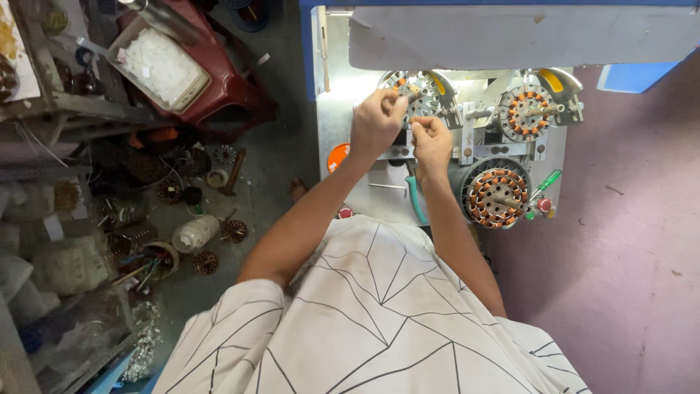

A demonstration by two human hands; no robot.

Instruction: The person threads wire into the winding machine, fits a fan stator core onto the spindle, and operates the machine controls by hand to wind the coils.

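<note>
Both my hands work at a round stator (417, 93) with copper windings, mounted on the left spindle of a grey winding machine (335, 117). My left hand (375, 122) has its fingers closed against the left side of the stator. Just below the stator, my right hand (432, 138) is pinched shut; whether it holds a wire is too fine to see. A second wound stator (526, 111) sits on the right spindle. A third, larger wound stator (496, 195) lies on the machine's front ledge, right of my right forearm.
A green-handled screwdriver (548, 180) lies beside the third stator, with red buttons (544, 205) nearby. An orange disc (337, 155) sits on the machine's left. On the floor to the left stand a red stool (232, 80) with a white tray (159, 64), a white bottle (195, 233), and scattered rotor parts.
</note>
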